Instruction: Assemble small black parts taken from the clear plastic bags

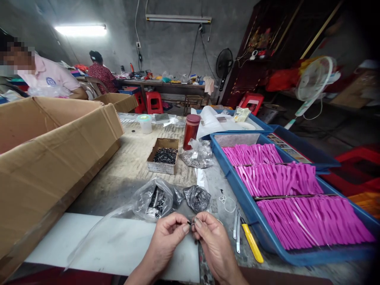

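Fingertips (185,228) are partly hiding a tiny, unclear dark piece (189,223); the left cardboard box (56,154) is running past the edge.

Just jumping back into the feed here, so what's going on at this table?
The left hand and right hand meet at the fingertips, pinching a tiny dark piece too small to identify. Just beyond them lies an open clear bag of black parts, with a small box of black pieces farther back. On the right, a blue crate holds rows of magenta strips; a yellow-handled tool lies beside it.
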Action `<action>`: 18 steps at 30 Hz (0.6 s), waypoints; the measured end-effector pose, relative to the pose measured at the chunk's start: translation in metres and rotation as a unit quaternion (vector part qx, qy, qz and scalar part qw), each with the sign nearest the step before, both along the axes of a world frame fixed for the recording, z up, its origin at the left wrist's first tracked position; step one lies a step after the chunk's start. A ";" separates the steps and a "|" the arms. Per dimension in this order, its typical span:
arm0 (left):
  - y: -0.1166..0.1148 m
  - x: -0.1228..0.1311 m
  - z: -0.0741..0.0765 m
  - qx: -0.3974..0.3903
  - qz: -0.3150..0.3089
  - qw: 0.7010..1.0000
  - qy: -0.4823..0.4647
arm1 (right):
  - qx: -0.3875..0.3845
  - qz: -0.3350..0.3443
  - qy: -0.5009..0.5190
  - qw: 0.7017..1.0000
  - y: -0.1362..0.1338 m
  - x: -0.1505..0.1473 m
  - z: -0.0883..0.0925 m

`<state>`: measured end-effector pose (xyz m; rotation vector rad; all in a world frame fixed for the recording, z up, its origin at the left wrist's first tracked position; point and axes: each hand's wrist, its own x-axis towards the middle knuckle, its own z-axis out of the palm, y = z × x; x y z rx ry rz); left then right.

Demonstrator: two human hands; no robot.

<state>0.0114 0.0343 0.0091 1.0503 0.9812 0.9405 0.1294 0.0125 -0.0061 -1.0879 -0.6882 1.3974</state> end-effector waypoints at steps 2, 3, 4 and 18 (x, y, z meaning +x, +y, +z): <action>0.000 0.001 -0.001 0.001 0.005 1.000 -0.002 | -0.004 -0.006 0.009 1.000 0.000 -0.001 0.001; 0.000 0.001 -0.002 0.003 0.007 1.000 -0.002 | -0.006 -0.007 0.013 1.000 0.001 -0.001 0.002; 0.000 0.000 -0.003 0.005 0.009 1.000 -0.003 | -0.007 -0.007 0.017 1.000 0.001 -0.002 0.002; -0.001 0.002 -0.005 0.040 0.017 0.999 0.018 | -0.005 -0.003 0.055 0.998 -0.001 -0.004 -0.002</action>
